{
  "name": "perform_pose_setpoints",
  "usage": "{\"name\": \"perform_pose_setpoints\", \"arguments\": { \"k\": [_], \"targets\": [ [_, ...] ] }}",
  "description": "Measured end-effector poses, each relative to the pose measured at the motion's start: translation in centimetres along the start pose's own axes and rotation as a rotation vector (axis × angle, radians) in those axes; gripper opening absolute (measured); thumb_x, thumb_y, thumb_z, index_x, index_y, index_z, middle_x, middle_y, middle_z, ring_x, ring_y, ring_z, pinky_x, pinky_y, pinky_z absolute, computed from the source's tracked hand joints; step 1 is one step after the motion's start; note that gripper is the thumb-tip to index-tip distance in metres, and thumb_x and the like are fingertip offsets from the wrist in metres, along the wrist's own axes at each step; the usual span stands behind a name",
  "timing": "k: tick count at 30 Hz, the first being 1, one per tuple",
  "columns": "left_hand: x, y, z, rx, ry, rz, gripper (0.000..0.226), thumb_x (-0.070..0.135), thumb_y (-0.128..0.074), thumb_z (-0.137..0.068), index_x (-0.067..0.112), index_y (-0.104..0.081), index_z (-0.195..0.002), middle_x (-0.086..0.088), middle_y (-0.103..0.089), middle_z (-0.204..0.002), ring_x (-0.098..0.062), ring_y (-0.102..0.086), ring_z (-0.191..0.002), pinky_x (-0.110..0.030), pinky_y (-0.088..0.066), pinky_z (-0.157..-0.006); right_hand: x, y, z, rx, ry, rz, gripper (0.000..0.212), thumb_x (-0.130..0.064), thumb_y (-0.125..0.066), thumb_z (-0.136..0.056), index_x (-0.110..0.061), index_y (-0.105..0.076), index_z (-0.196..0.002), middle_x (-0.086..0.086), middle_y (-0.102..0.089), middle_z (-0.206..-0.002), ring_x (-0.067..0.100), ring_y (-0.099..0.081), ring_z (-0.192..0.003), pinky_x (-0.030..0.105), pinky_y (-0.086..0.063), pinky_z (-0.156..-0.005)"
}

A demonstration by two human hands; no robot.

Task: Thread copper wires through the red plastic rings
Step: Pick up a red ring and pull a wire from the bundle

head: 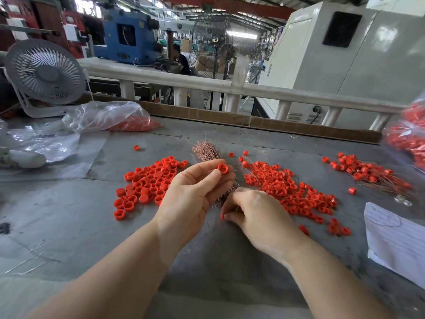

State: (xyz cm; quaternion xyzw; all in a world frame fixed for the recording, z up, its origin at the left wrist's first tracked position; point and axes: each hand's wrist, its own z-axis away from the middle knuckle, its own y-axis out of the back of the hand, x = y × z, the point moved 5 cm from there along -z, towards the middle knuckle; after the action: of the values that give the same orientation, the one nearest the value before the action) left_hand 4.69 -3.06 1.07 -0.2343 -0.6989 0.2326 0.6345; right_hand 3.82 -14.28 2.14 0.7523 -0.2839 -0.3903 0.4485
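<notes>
My left hand (195, 192) pinches one red plastic ring (222, 168) between thumb and fingertips, raised above the table. A bundle of copper wires (205, 150) lies on the table behind it, its near end running under both hands. My right hand (255, 212) sits lower, fingers curled at that near end of the bundle; whether it pinches a wire is hidden. A pile of loose red rings (147, 183) lies to the left. Rings with wires through them (292, 189) are heaped to the right.
Another heap of wired rings (365, 170) lies at the far right, near a bag of rings (411, 134). A clear plastic bag with rings (110, 118) and a grey desk fan (44, 75) stand at the back left. White paper (395, 240) lies at the right edge.
</notes>
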Motion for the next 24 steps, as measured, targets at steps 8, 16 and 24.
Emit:
{"name": "perform_pose_setpoints", "arguments": {
  "k": [8,16,24],
  "targets": [
    [0.3,0.2,0.0,0.024,-0.027,0.009,0.018,-0.004,-0.05,-0.087,0.004,-0.066,-0.092,-0.009,-0.073,-0.078,-0.014,-0.071,-0.075,-0.02,-0.056,-0.066,1.9,2.4,-0.2,0.295,-0.24,-0.94,0.021,-0.002,-0.062,-0.085,-0.019,-0.067,-0.073,-0.007,-0.064,-0.06,0.002,-0.057,-0.058,0.014,-0.045,-0.052],
    [0.3,-0.5,0.5,-0.047,-0.053,-0.132,0.018,-0.002,-0.054,-0.085,0.008,-0.068,-0.09,-0.007,-0.073,-0.081,-0.014,-0.07,-0.079,-0.021,-0.056,-0.07,2.2,2.1,-0.3,0.251,-0.352,-1.353,0.013,-0.005,-0.057,-0.086,-0.013,-0.064,-0.08,-0.005,-0.068,-0.07,0.002,-0.059,-0.058,0.013,-0.045,-0.049],
    [0.2,-0.7,0.6,-0.084,-0.058,-0.162,0.017,0.001,-0.056,-0.082,0.008,-0.068,-0.092,-0.007,-0.073,-0.082,-0.014,-0.07,-0.08,-0.02,-0.055,-0.069,2.2,2.5,-0.2,0.311,-0.308,-1.255,0.014,0.0,-0.059,-0.084,-0.013,-0.064,-0.079,-0.006,-0.068,-0.067,0.002,-0.06,-0.06,0.013,-0.045,-0.05]
  ]
}}
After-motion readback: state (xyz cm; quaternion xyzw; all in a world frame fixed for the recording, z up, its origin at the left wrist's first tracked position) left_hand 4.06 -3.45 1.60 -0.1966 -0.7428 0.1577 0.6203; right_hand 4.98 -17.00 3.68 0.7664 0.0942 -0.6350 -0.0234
